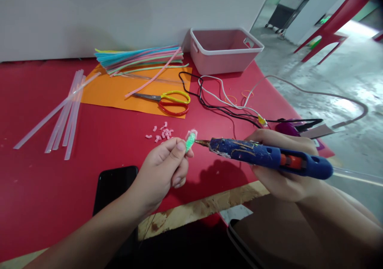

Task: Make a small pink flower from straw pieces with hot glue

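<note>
Between the thumb and fingers of my left hand [166, 167] is a small green piece with pink bits at its top [190, 141]; what it is made of is hard to tell. My right hand [284, 165] is wrapped round a blue hot glue gun [248, 151], worn and crusted with glue. Its metal nozzle points left and reaches the side of the green piece, touching or nearly so. A clear glue stick [356, 176] runs out of the gun's rear end. Small pink cut bits [166, 133] lie on the red table just beyond my left hand.
Scissors [172, 101] and a bundle of coloured pipe cleaners [140, 59] lie on an orange sheet [104, 97]. Glue sticks [64, 117] are at left, a black phone [115, 185] near my left forearm. Cables [215, 105] cross the right side, before a pink basket [221, 63].
</note>
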Demonstrator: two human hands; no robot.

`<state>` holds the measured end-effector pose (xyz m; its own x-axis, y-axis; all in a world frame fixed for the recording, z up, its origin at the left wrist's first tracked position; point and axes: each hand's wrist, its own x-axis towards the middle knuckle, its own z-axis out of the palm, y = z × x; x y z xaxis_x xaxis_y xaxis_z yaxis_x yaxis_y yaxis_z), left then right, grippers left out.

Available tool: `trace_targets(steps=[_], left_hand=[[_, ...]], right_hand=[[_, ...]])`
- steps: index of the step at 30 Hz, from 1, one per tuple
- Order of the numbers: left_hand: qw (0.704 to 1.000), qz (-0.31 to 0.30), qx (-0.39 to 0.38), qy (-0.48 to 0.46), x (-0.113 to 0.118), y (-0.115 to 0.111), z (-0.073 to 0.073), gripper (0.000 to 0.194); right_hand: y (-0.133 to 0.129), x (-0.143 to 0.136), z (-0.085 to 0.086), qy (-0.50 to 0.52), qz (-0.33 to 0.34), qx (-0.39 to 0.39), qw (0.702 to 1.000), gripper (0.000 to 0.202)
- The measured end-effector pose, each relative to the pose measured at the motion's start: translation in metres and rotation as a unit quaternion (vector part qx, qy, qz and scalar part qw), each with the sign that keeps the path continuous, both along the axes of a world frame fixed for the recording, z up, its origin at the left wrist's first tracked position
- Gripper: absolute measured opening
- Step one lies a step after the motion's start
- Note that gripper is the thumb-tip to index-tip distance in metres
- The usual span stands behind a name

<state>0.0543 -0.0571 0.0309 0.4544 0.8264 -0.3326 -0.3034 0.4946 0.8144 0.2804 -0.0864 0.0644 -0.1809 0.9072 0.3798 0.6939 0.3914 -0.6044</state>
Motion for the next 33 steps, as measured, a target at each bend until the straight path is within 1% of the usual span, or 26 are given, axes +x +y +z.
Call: trace_targets(steps=[2, 4, 7, 9, 11, 14, 16, 18, 20, 22, 23, 24, 25, 26, 28, 29, 31, 33], left_hand=[[1.0, -0.003, 0.002, -0.006, 0.0, -0.001, 0.0, 0.028], [1.0, 0.014, 0.006, -0.013, 0.0, -0.001, 0.001, 0.028], [0.996, 0.083, 0.006, -0.025, -0.001, 0.003, 0.004, 0.029], [0.99, 0.14, 0.004, -0.032, -0.002, 0.009, 0.006, 0.03], [0.982, 0.182, -0.002, -0.04, -0.003, 0.015, 0.006, 0.031], [0.976, 0.209, -0.02, -0.056, -0.006, 0.024, 0.005, 0.029], [0.974, 0.213, -0.026, -0.066, -0.008, 0.027, 0.004, 0.029], [0.974, 0.212, -0.03, -0.07, -0.009, 0.028, 0.005, 0.03], [0.975, 0.208, -0.034, -0.07, -0.01, 0.03, 0.007, 0.03], [0.976, 0.202, -0.038, -0.069, -0.012, 0.032, 0.01, 0.027], [0.977, 0.196, -0.041, -0.068, -0.013, 0.033, 0.011, 0.025], [0.978, 0.191, -0.044, -0.068, -0.014, 0.034, 0.011, 0.023], [0.979, 0.186, -0.045, -0.069, -0.016, 0.036, 0.012, 0.023], [0.979, 0.185, -0.044, -0.072, -0.018, 0.038, 0.012, 0.023], [0.979, 0.188, -0.042, -0.073, -0.021, 0.043, 0.011, 0.023], [0.978, 0.192, -0.042, -0.072, -0.022, 0.045, 0.01, 0.023], [0.977, 0.196, -0.049, -0.069, -0.023, 0.048, 0.01, 0.024], [0.976, 0.198, -0.057, -0.067, -0.023, 0.048, 0.012, 0.025]], right_hand=[[-0.001, 0.002, -0.001, -0.009, 0.006, 0.001, 1.0, 0.012], [0.0, 0.006, 0.0, -0.039, 0.027, 0.015, 0.999, 0.015], [0.003, 0.015, 0.0, -0.096, 0.056, 0.056, 0.992, 0.02], [0.009, 0.021, -0.002, -0.142, 0.046, 0.074, 0.986, 0.021], [0.015, 0.027, -0.007, -0.217, 0.03, 0.045, 0.975, 0.025], [0.027, 0.032, -0.024, -0.318, 0.024, -0.049, 0.947, 0.039], [0.033, 0.036, -0.037, -0.331, 0.035, -0.086, 0.939, 0.046], [0.038, 0.037, -0.046, -0.34, 0.034, -0.111, 0.933, 0.046], [0.04, 0.034, -0.046, -0.351, 0.005, -0.092, 0.932, 0.044], [0.041, 0.024, -0.039, -0.338, -0.023, -0.032, 0.94, 0.037], [0.041, 0.016, -0.034, -0.32, -0.022, 0.0, 0.947, 0.033], [0.042, 0.007, -0.029, -0.294, -0.007, 0.022, 0.955, 0.028], [0.044, -0.004, -0.024, -0.272, 0.024, 0.03, 0.962, 0.025], [0.047, -0.016, -0.021, -0.264, 0.064, 0.016, 0.962, 0.025], [0.057, -0.039, -0.02, -0.276, 0.132, -0.03, 0.952, 0.024], [0.063, -0.049, -0.022, -0.282, 0.149, -0.052, 0.946, 0.023], [0.075, -0.065, -0.027, -0.282, 0.164, -0.062, 0.943, 0.022], [0.086, -0.073, -0.033, -0.276, 0.179, -0.066, 0.942, 0.02]])
